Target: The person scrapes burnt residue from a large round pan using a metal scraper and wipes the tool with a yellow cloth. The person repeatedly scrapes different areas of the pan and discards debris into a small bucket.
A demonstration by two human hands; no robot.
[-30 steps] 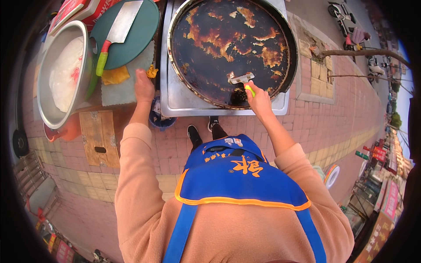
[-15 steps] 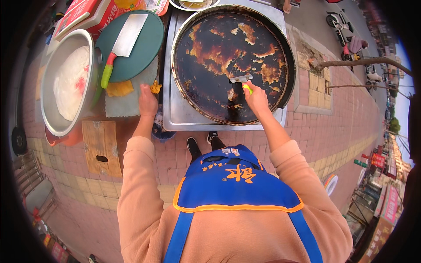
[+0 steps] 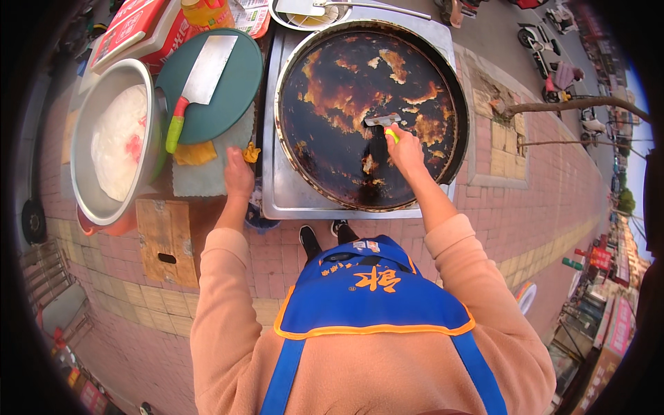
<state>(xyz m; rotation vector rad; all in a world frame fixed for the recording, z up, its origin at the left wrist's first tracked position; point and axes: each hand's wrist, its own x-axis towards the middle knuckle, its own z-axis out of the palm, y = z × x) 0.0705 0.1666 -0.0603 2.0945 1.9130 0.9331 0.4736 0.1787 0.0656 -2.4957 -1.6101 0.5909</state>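
Note:
My right hand (image 3: 404, 153) grips the lime handle (image 3: 392, 135) of a metal scraper (image 3: 380, 120), its blade on the large round black griddle pan (image 3: 325, 152). Browned, flaking crust (image 3: 394, 62) is scattered across the pan. To the pan's left, my left hand (image 3: 237, 173) has closed fingers at the edge of a grey mat (image 3: 200, 176), beside a crumpled yellow cloth (image 3: 252, 152); what they hold is unclear. A cleaver (image 3: 207, 72) with a red-and-green handle lies on a round dark green board (image 3: 176, 59). Another yellow cloth (image 3: 194, 153) lies below that board.
Steel stove (image 3: 273, 200) under the pan. At left, a metal bowl of white dough (image 3: 117, 138) and a wooden box (image 3: 166, 245). At back, red cartons (image 3: 124, 31), a yellow jug (image 3: 204, 14), a tray (image 3: 290, 17). At right, a branch (image 3: 567, 104), scooters (image 3: 536, 45), a passer-by (image 3: 564, 76).
The scraper has moved forward across the pan, away from my body, uncovering crust bits behind it. My left hand stays by the mat. The whole view has shifted, showing more behind the pan.

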